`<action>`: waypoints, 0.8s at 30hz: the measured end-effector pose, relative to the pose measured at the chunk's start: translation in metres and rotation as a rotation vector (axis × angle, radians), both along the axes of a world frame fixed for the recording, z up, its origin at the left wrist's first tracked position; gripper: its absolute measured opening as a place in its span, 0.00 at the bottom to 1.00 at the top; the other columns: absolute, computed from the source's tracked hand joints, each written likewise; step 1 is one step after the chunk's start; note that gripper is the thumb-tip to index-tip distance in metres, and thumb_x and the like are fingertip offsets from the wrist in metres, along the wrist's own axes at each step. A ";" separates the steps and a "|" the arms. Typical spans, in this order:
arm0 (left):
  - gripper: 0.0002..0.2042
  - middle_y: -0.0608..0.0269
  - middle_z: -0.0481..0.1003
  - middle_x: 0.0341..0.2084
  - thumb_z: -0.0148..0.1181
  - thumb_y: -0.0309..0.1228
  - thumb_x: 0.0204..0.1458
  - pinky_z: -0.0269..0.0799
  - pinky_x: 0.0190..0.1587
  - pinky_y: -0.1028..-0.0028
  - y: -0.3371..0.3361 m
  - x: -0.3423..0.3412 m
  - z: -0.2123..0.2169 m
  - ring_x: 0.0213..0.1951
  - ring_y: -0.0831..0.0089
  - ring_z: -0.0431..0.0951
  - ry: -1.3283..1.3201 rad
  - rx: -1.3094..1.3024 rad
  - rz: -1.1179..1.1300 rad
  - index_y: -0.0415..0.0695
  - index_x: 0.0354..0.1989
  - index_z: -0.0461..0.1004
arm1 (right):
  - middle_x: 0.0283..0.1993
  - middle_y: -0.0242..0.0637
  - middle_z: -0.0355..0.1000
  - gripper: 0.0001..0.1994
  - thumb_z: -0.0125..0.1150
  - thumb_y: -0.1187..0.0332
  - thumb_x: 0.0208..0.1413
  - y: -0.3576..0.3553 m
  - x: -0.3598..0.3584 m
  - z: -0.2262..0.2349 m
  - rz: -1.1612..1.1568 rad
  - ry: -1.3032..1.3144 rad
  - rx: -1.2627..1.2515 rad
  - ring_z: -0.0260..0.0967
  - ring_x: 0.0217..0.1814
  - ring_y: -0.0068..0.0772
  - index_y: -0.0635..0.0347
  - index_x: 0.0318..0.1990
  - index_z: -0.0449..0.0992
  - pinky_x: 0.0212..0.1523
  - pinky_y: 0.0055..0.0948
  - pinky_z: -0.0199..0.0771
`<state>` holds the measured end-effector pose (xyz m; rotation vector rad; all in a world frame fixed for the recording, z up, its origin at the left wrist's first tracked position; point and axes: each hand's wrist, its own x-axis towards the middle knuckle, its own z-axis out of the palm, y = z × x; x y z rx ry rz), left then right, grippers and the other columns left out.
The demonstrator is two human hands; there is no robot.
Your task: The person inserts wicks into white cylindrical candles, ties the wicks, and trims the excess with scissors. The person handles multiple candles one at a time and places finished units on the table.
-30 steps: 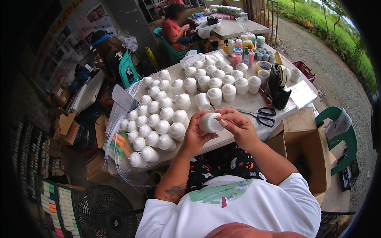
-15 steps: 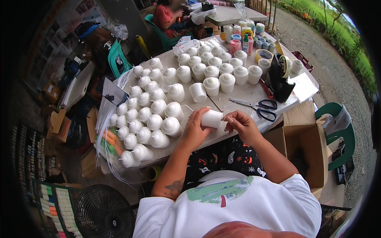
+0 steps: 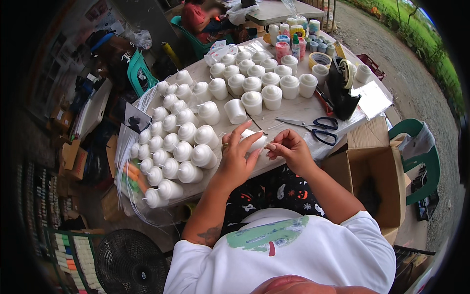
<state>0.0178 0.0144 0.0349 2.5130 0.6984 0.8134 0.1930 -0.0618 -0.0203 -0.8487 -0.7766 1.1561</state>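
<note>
Near the front edge of the table, a plain white cylindrical candle (image 3: 253,141) lies tilted between the thumb and fingers of my left hand (image 3: 236,156). That hand holds it loosely, with the fingers partly spread. Beside the candle's right end, my right hand (image 3: 293,153) is closed in a pinch; whatever sits between its fingertips is too small to name. Another plain white candle (image 3: 235,111) stands tilted just beyond my left hand. To the left are several rows of white candles (image 3: 186,133) with domed tops and wicks. More dome-topped white candles (image 3: 252,103) stand farther back.
Open scissors (image 3: 313,128) with dark handles lie right of my hands, near a black tape dispenser (image 3: 342,93). Painted candles and bottles (image 3: 289,46) stand at the back. An open cardboard box (image 3: 372,171) sits at the right. A person (image 3: 196,22) sits beyond the table.
The fingers of my left hand have spread and loosened around the candle. My right hand has drawn slightly back from its end and stays pinched. The whole view has shifted a little.
</note>
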 end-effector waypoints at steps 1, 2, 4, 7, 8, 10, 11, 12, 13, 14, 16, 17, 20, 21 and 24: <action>0.21 0.60 0.62 0.59 0.65 0.25 0.45 0.60 0.59 0.62 0.002 0.004 -0.001 0.55 0.56 0.61 -0.008 -0.003 -0.011 0.53 0.51 0.75 | 0.33 0.34 0.72 0.08 0.60 0.73 0.57 0.001 0.001 0.000 0.005 -0.001 -0.011 0.74 0.33 0.25 0.63 0.38 0.67 0.34 0.24 0.77; 0.19 0.59 0.63 0.59 0.64 0.24 0.45 0.60 0.59 0.62 0.003 0.008 -0.003 0.55 0.56 0.61 -0.017 -0.005 -0.021 0.52 0.48 0.77 | 0.32 0.34 0.72 0.08 0.61 0.73 0.57 0.002 0.001 0.000 0.010 -0.002 -0.021 0.74 0.33 0.25 0.62 0.37 0.66 0.34 0.24 0.77; 0.15 0.60 0.66 0.57 0.64 0.23 0.46 0.59 0.59 0.62 0.004 0.013 -0.006 0.54 0.57 0.62 -0.027 0.020 -0.031 0.51 0.43 0.80 | 0.32 0.35 0.71 0.09 0.61 0.73 0.57 0.002 0.003 0.001 0.018 -0.009 -0.039 0.74 0.32 0.25 0.62 0.37 0.65 0.33 0.25 0.77; 0.09 0.62 0.69 0.52 0.64 0.25 0.46 0.58 0.57 0.62 0.006 0.015 -0.010 0.53 0.58 0.63 -0.048 0.074 -0.018 0.50 0.37 0.81 | 0.33 0.35 0.71 0.09 0.61 0.71 0.57 0.002 0.004 0.002 0.028 0.009 -0.048 0.74 0.32 0.25 0.63 0.38 0.66 0.34 0.25 0.77; 0.06 0.64 0.70 0.50 0.64 0.27 0.46 0.58 0.56 0.62 0.007 0.017 -0.010 0.53 0.58 0.63 -0.068 0.075 -0.009 0.50 0.34 0.81 | 0.33 0.34 0.71 0.09 0.61 0.71 0.57 0.002 0.005 -0.001 0.030 0.036 -0.040 0.74 0.32 0.25 0.63 0.39 0.67 0.34 0.24 0.77; 0.03 0.67 0.72 0.46 0.65 0.29 0.47 0.57 0.54 0.62 0.008 0.018 -0.016 0.52 0.59 0.64 -0.116 0.078 0.020 0.50 0.31 0.80 | 0.34 0.33 0.71 0.11 0.61 0.70 0.57 0.002 0.005 -0.002 0.035 0.033 -0.032 0.74 0.33 0.24 0.65 0.43 0.68 0.34 0.23 0.76; 0.02 0.68 0.73 0.44 0.65 0.29 0.47 0.57 0.54 0.62 0.008 0.019 -0.021 0.51 0.60 0.64 -0.143 0.084 0.037 0.50 0.30 0.80 | 0.36 0.33 0.71 0.12 0.61 0.70 0.57 0.001 0.006 -0.001 0.036 0.004 -0.031 0.73 0.33 0.23 0.65 0.46 0.70 0.33 0.22 0.75; 0.02 0.69 0.74 0.42 0.65 0.29 0.46 0.57 0.53 0.62 0.008 0.020 -0.024 0.51 0.61 0.65 -0.168 0.089 0.054 0.50 0.29 0.79 | 0.37 0.32 0.70 0.14 0.61 0.70 0.58 0.001 0.006 0.000 0.037 -0.024 -0.029 0.72 0.33 0.22 0.66 0.48 0.71 0.33 0.21 0.74; 0.02 0.69 0.74 0.40 0.65 0.29 0.46 0.57 0.53 0.62 0.008 0.021 -0.027 0.50 0.61 0.65 -0.190 0.106 0.067 0.50 0.29 0.79 | 0.38 0.31 0.70 0.14 0.61 0.70 0.57 0.000 0.005 0.001 0.007 -0.108 -0.048 0.71 0.33 0.21 0.65 0.49 0.72 0.33 0.20 0.73; 0.02 0.70 0.74 0.39 0.65 0.29 0.46 0.56 0.53 0.62 0.006 0.022 -0.029 0.49 0.61 0.66 -0.212 0.123 0.080 0.50 0.29 0.78 | 0.39 0.30 0.69 0.14 0.61 0.70 0.57 -0.001 0.003 0.002 -0.023 -0.192 -0.067 0.70 0.32 0.20 0.64 0.49 0.73 0.33 0.19 0.71; 0.03 0.69 0.74 0.39 0.65 0.28 0.46 0.57 0.53 0.62 0.005 0.025 -0.030 0.49 0.61 0.67 -0.229 0.141 0.096 0.49 0.29 0.77 | 0.40 0.30 0.68 0.12 0.61 0.70 0.57 -0.001 0.002 0.000 -0.081 -0.319 -0.073 0.67 0.33 0.19 0.62 0.48 0.76 0.33 0.17 0.69; 0.03 0.67 0.75 0.39 0.64 0.27 0.46 0.57 0.53 0.62 0.004 0.026 -0.029 0.49 0.60 0.67 -0.225 0.143 0.103 0.48 0.29 0.76 | 0.41 0.29 0.68 0.11 0.61 0.70 0.57 0.000 0.001 -0.002 -0.104 -0.364 -0.058 0.66 0.33 0.18 0.61 0.46 0.78 0.33 0.17 0.68; 0.03 0.68 0.75 0.41 0.63 0.29 0.48 0.53 0.55 0.60 0.006 0.029 -0.030 0.54 0.59 0.66 -0.203 0.151 0.094 0.49 0.30 0.76 | 0.41 0.30 0.67 0.08 0.62 0.71 0.56 0.002 0.001 -0.005 -0.181 -0.402 -0.021 0.65 0.36 0.18 0.61 0.42 0.80 0.35 0.17 0.66; 0.03 0.68 0.75 0.42 0.63 0.31 0.49 0.51 0.56 0.59 0.008 0.030 -0.030 0.56 0.58 0.65 -0.195 0.154 0.087 0.50 0.30 0.76 | 0.40 0.30 0.67 0.07 0.62 0.71 0.56 0.002 0.001 -0.005 -0.207 -0.399 -0.011 0.64 0.37 0.19 0.61 0.41 0.80 0.35 0.18 0.66; 0.03 0.67 0.74 0.46 0.59 0.33 0.53 0.47 0.58 0.56 0.020 0.035 -0.034 0.61 0.57 0.62 -0.127 0.130 -0.017 0.51 0.34 0.75 | 0.40 0.31 0.67 0.07 0.62 0.73 0.55 0.004 0.002 -0.007 -0.291 -0.446 0.008 0.64 0.38 0.20 0.63 0.40 0.79 0.37 0.19 0.66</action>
